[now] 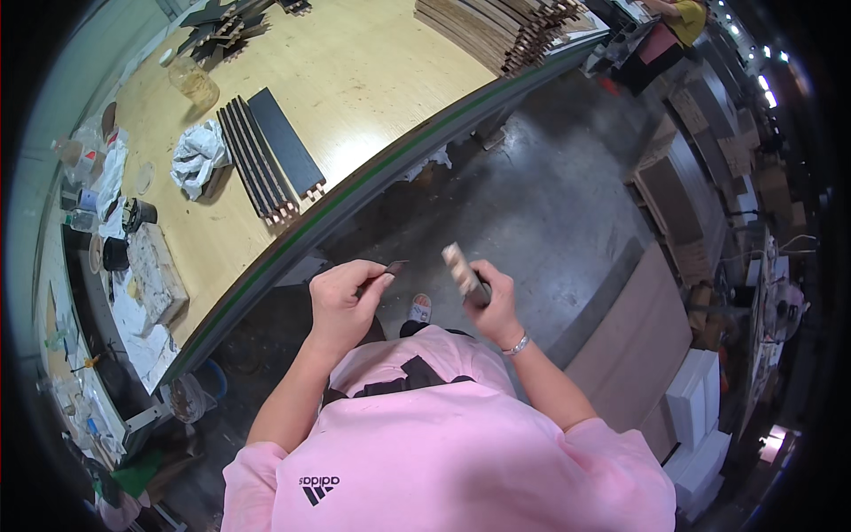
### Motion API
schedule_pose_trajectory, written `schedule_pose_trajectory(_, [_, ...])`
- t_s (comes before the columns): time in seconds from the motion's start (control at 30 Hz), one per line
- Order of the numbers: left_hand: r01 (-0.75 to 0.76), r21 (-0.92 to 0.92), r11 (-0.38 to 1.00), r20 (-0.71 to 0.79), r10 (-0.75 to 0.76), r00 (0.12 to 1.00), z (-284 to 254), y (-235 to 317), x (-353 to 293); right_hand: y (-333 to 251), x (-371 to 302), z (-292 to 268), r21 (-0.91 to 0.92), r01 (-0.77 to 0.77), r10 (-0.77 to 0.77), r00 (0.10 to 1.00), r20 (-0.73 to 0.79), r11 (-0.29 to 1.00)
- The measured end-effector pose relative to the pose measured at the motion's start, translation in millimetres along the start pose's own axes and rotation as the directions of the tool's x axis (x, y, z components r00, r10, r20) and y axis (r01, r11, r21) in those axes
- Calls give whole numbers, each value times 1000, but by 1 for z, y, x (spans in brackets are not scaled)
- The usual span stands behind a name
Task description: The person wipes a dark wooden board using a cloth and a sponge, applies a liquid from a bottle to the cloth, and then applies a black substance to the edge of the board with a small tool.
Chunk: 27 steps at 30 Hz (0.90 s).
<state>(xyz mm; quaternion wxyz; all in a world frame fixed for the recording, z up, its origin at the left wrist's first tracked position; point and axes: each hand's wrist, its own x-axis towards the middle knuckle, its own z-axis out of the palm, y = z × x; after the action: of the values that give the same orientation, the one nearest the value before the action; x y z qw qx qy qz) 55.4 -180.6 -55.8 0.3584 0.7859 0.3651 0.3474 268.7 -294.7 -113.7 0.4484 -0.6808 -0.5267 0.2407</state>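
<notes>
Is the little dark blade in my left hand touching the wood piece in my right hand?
Apart. The head view shows bare grey floor between the tip of the small dark blade in the left hand and the wood piece in the right hand.

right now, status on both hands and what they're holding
Left hand pinching small dark blade-like tool. Right hand gripping short wooden slat. Hands apart, nothing between them; workbench at left.

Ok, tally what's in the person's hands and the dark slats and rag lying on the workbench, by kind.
Small dark blade-like tool, in the left hand: 1
Short wooden piece, in the right hand: 1
Wide dark board on the workbench: 1
Narrow dark slats beside it: about 4, edges hard to separate
Crumpled white rag: 1
Total: about 8
</notes>
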Motion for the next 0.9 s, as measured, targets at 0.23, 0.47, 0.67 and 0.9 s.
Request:
schedule_pose_trajectory(0.23, [266, -260, 928, 118, -243, 963, 2, 3, -13, -3, 50, -9, 947, -298, 549, 815, 187, 118])
schedule_pose_trajectory(0.47, [257, -371, 892, -61, -300, 952, -5, 3, -27, 5, 81, -34, 965, -123, 570, 787, 236, -230])
schedule_pose_trajectory(0.67, [99, -271, 957, -60, -119, 991, -9, 10, -28, 11, 75, -17, 921, -140, 553, 763, 335, -365])
schedule_pose_trajectory(0.9, [181, -164, 970, -273, -221, 936, -45, -27, -22, 12, 73, -10, 936, -306, 501, 791, 350, -172])
